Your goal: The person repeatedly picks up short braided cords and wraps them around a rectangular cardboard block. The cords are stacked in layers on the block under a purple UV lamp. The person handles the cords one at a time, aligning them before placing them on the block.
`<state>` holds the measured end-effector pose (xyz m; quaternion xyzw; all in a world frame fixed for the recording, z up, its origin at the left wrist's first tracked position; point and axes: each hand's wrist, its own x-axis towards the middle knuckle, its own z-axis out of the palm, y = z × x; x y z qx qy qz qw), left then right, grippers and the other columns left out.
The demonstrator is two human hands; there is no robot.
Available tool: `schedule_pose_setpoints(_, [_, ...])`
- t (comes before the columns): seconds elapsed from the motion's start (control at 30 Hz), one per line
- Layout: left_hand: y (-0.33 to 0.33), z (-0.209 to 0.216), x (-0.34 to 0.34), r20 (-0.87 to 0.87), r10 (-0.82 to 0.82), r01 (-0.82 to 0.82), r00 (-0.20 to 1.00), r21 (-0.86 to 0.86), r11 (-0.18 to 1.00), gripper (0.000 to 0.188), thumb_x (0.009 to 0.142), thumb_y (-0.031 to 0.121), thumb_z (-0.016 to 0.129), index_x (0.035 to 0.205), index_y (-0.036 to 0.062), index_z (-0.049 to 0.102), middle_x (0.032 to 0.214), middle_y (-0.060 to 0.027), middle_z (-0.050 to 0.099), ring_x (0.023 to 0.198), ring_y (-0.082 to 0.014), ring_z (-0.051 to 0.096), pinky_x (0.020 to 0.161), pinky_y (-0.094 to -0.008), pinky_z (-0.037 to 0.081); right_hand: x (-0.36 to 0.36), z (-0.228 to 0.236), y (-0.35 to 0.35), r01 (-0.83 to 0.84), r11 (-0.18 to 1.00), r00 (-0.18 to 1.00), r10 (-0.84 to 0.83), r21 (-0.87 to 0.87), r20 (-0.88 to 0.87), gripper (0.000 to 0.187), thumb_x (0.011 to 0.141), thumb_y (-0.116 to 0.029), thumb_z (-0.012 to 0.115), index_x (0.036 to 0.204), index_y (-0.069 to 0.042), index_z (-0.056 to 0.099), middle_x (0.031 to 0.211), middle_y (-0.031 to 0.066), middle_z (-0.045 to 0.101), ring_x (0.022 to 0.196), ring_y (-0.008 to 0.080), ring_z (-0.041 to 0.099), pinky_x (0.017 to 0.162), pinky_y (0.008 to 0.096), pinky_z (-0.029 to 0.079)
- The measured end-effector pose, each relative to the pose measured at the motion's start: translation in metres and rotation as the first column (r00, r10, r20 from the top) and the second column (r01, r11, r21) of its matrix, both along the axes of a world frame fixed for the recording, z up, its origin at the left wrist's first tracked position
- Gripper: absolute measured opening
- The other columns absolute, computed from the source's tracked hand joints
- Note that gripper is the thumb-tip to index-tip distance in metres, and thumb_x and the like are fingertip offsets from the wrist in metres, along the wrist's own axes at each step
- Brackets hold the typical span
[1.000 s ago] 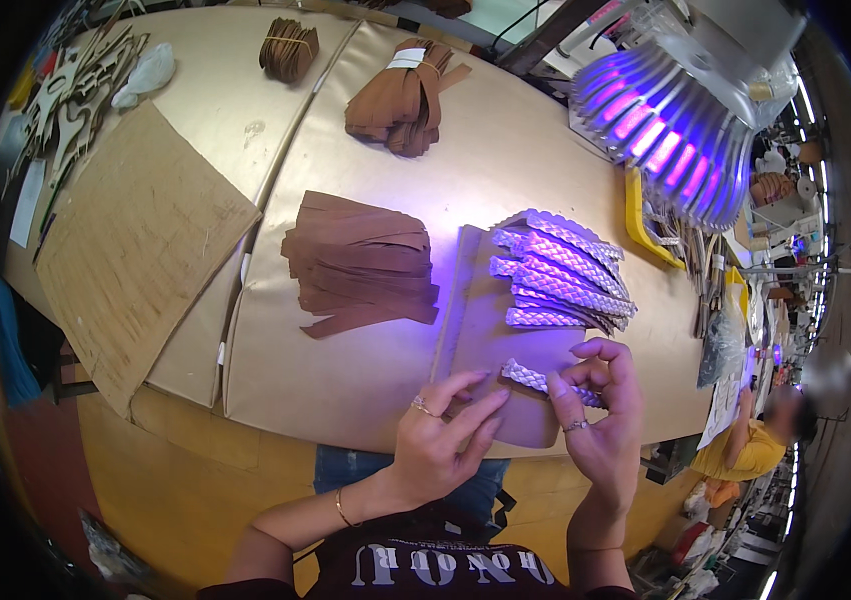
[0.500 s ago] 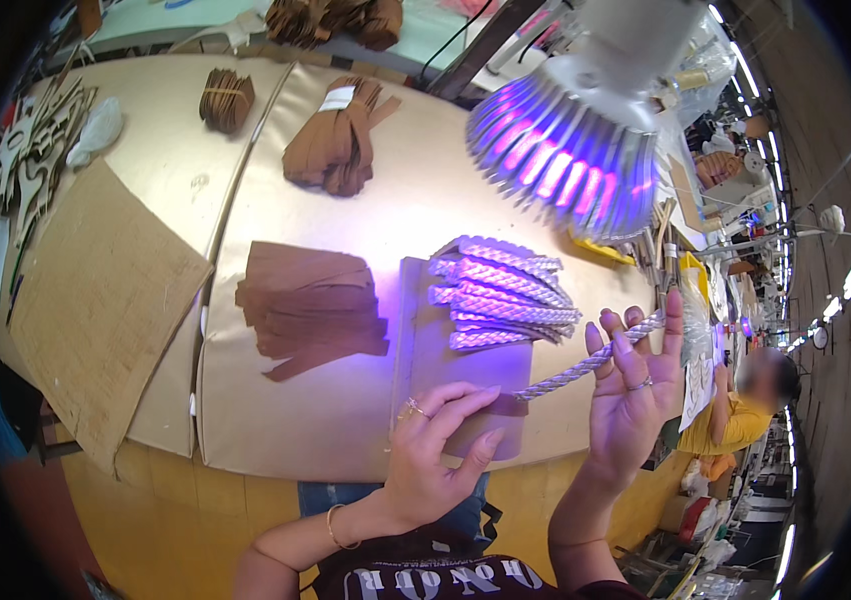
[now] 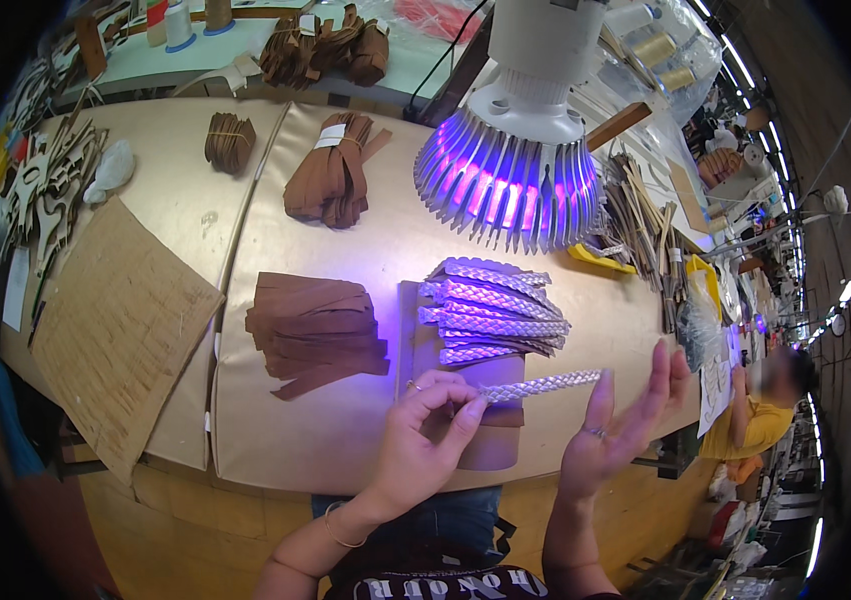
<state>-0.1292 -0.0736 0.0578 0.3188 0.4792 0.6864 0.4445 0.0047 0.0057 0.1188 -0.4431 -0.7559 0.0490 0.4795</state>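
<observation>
A pale braided strap [image 3: 545, 384] stretches sideways in front of me. My left hand [image 3: 421, 440] pinches its left end between thumb and fingers. The strap's other end reaches the thumb of my right hand [image 3: 613, 435], whose fingers are stretched out and apart; whether the thumb touches it is hard to tell. Just beyond lies a pile of similar braided straps [image 3: 495, 310], lit purple, on a brown board [image 3: 408, 340]. A brown strip [image 3: 505, 416] shows under the held strap. Left of the board, flat brown strips [image 3: 315, 325] lie in a loose stack.
A finned lamp [image 3: 510, 180] with purple light hangs over the far side of the table [image 3: 295, 450]. Tied brown strip bundles [image 3: 330, 180] lie farther back. A cardboard sheet [image 3: 125, 330] covers the left. A yellow tray [image 3: 600, 260] and thin sticks stand right. A person in yellow [image 3: 750, 425] sits beyond.
My right hand has let go of the strap, its fingers opening outward. The strap swung lower and more level, and my left hand now pinches its end closer in. The view has tilted.
</observation>
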Motion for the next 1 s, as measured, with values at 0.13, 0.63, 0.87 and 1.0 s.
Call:
schedule_pose_setpoints(0.13, [-0.002, 0.001, -0.004, -0.060, -0.041, 0.042, 0.997, 0.020, 0.999, 0.006, 0.090, 0.004, 0.064, 0.094, -0.0015, 0.065, 0.095, -0.0066, 0.058, 0.089, -0.0127, 0.054, 0.081, -0.0266, 0.042, 0.017, 0.011, 0.000, -0.175, 0.982, 0.850, 0.187, -0.070, 0.493, 0.027, 0.089, -0.013, 0.065, 0.115, -0.006, 0.065, 0.114, 0.0121, 0.059, 0.109, 0.0261, 0.057, 0.111, 0.0502, 0.026])
schedule_pose_setpoints(0.63, [-0.020, -0.030, 0.005, -0.337, 0.127, -0.199, 0.933, -0.189, 0.962, 0.017, 0.088, 0.010, 0.070, 0.102, 0.0012, 0.067, 0.100, -0.0082, 0.058, 0.083, -0.0149, 0.055, 0.073, -0.0267, 0.045, 0.042, -0.008, 0.005, -0.158, 0.510, 0.932, 0.360, -0.845, 0.043, 0.024, 0.088, -0.018, 0.073, 0.098, 0.001, 0.064, 0.075, 0.0062, 0.061, 0.064, 0.0125, 0.050, 0.059, 0.0280, 0.042])
schedule_pose_setpoints(0.87, [-0.010, -0.033, 0.003, -0.322, 0.133, -0.178, 0.937, -0.115, 0.977, 0.009, 0.089, 0.007, 0.068, 0.093, 0.0001, 0.063, 0.094, -0.0058, 0.057, 0.077, -0.0126, 0.053, 0.067, -0.0252, 0.042, 0.038, -0.001, 0.022, -0.211, 0.659, 0.881, 0.448, -0.722, 0.152, 0.019, 0.085, -0.013, 0.073, 0.096, -0.001, 0.063, 0.080, 0.0064, 0.060, 0.064, 0.0158, 0.051, 0.060, 0.0299, 0.041])
schedule_pose_setpoints(1.0, [0.005, -0.031, -0.003, -0.318, 0.155, -0.192, 0.935, -0.091, 0.977, 0.006, 0.090, 0.006, 0.066, 0.092, 0.0011, 0.062, 0.087, -0.0015, 0.057, 0.074, -0.0082, 0.050, 0.066, -0.0229, 0.041, 0.021, 0.012, 0.030, -0.090, 0.903, 0.812, 0.310, -0.420, 0.494, 0.021, 0.083, -0.015, 0.074, 0.096, -0.004, 0.064, 0.082, 0.0074, 0.062, 0.066, 0.0218, 0.054, 0.065, 0.0339, 0.040])
